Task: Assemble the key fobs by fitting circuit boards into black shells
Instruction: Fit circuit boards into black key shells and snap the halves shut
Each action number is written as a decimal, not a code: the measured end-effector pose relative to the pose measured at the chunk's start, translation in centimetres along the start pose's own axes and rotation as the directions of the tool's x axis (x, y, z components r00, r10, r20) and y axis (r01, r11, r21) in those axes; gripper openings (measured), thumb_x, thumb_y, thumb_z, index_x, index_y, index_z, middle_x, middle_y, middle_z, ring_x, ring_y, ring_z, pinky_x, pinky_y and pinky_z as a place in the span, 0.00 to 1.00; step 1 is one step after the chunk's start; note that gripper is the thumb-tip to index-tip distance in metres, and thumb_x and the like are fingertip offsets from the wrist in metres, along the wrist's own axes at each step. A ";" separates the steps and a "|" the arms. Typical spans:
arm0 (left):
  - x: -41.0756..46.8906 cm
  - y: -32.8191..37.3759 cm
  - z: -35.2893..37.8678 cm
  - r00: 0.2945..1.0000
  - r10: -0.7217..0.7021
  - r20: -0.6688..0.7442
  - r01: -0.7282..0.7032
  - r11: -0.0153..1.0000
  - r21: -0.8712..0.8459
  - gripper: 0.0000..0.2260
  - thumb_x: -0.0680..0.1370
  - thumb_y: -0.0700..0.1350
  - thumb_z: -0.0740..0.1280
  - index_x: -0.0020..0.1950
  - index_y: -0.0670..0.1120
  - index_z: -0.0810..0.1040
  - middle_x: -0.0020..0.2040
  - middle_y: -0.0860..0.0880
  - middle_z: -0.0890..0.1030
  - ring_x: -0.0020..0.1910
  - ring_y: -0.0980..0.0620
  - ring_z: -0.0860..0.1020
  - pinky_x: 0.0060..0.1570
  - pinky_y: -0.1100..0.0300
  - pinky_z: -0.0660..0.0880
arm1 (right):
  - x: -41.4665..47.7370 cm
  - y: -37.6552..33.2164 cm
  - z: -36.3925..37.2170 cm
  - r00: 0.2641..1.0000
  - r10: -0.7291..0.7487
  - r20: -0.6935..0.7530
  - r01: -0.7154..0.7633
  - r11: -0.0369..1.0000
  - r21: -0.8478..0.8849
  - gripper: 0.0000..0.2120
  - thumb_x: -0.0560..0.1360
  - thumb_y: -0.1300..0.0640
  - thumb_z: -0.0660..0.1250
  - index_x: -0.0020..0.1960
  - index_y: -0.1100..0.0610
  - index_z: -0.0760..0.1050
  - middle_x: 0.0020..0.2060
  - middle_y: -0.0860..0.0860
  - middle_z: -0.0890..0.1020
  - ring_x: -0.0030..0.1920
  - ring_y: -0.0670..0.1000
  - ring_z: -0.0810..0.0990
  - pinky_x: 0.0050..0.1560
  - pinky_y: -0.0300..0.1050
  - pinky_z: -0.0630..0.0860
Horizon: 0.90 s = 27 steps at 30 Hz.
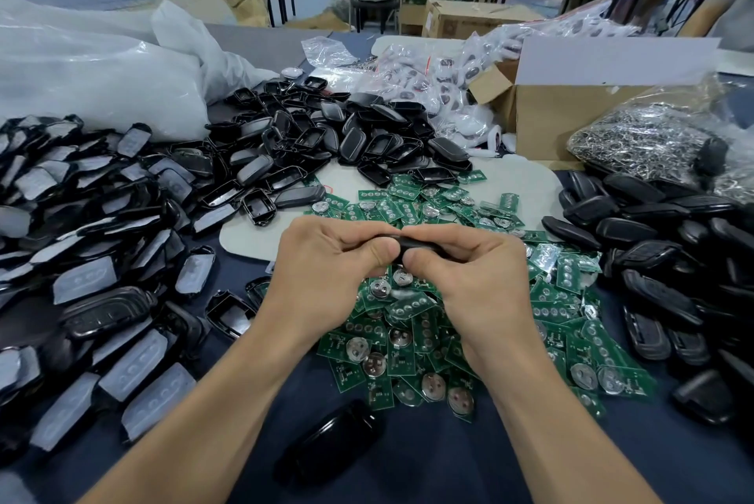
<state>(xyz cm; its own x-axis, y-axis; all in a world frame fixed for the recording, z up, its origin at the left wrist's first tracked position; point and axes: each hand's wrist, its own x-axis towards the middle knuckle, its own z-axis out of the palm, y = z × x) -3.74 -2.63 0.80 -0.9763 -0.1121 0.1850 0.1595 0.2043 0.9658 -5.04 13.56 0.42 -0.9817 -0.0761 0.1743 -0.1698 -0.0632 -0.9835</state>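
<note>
My left hand [330,259] and my right hand [477,275] meet above the table's middle and together grip one black key fob shell [412,245], thumbs pressed on its near side. My fingers hide most of the shell; whether a board sits inside cannot be seen. Right below the hands lies a heap of green circuit boards [412,340] with round silver battery clips. Empty black shells [310,144] are piled behind the hands. Shell halves with grey button pads [102,259] cover the left side.
Closed black fobs [653,259] are stacked at the right. One black fob [330,446] lies alone near the front edge. A bag of metal rings [644,140], an open cardboard box [542,116] and clear plastic bags [94,67] stand at the back.
</note>
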 end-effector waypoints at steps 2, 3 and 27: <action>-0.1 0.1 0.0 1.000 0.018 -0.012 -0.018 0.999 0.030 0.11 0.77 0.40 0.76 0.50 0.56 0.89 0.44 0.55 0.89 0.44 0.53 0.88 0.47 0.56 0.85 | 0.0 -0.2 -0.1 1.000 0.003 0.022 -0.003 1.000 -0.012 0.16 0.70 0.69 0.76 0.45 0.48 0.89 0.40 0.50 0.89 0.42 0.52 0.88 0.38 0.39 0.83; -0.2 0.1 -0.1 0.999 0.040 -0.011 -0.039 0.997 0.070 0.12 0.77 0.40 0.76 0.50 0.59 0.88 0.43 0.57 0.88 0.44 0.55 0.87 0.47 0.56 0.85 | 0.0 -0.3 -0.3 0.999 -0.007 0.037 0.009 0.999 -0.052 0.15 0.71 0.69 0.76 0.45 0.49 0.88 0.40 0.48 0.89 0.42 0.50 0.88 0.38 0.37 0.83; -0.9 1.1 1.6 0.987 0.008 -0.158 -0.039 0.979 -0.199 0.13 0.82 0.46 0.69 0.41 0.57 0.90 0.39 0.50 0.88 0.40 0.53 0.87 0.40 0.64 0.81 | -1.2 -0.2 1.7 0.956 0.274 0.105 -0.293 0.909 0.297 0.08 0.73 0.69 0.75 0.44 0.57 0.86 0.40 0.59 0.87 0.41 0.56 0.82 0.45 0.45 0.82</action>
<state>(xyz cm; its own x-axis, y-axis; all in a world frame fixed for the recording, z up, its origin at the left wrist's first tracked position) -2.88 -0.79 1.40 -0.9398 -0.2625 0.2187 0.2239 0.0105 0.9746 -3.71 11.96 0.51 -0.9760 -0.1945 -0.0979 0.1592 -0.3309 -0.9302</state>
